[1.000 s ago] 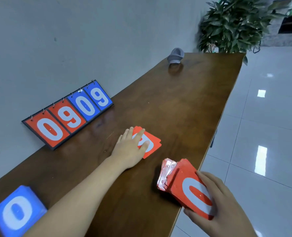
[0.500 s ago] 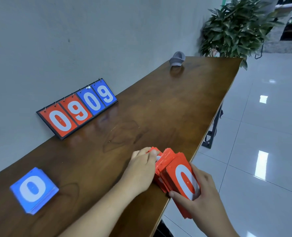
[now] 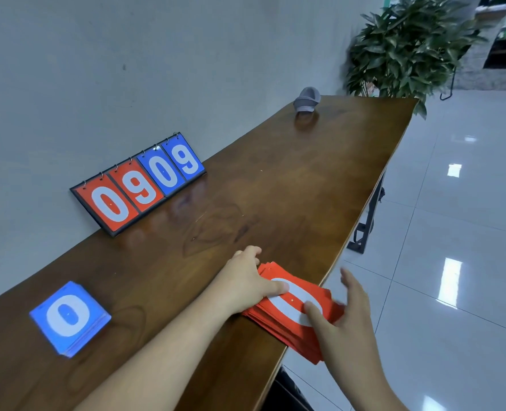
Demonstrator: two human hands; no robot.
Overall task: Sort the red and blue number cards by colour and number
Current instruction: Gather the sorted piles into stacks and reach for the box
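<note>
A stack of red number cards (image 3: pixel 287 318), a white 0 on top, lies flat at the table's near right edge and overhangs it a little. My left hand (image 3: pixel 246 280) rests against the stack's left side, thumb on the top card. My right hand (image 3: pixel 343 318) hovers at the stack's right end with fingers spread, thumb touching the top card. A stack of blue number cards (image 3: pixel 69 318), also showing a 0, sits apart at the near left.
A flip scoreboard (image 3: pixel 140 183) reading 0 9 0 9 in red and blue leans against the wall on the brown table (image 3: pixel 290 185). A grey cap (image 3: pixel 306 99) lies at the far end, a potted plant (image 3: pixel 406 46) behind it. Tiled floor drops away right.
The red cards, held upright in my right hand before, now lie flat as one stack on the table. My right hand has let go and opened; my left hand stays at the stack's side.
</note>
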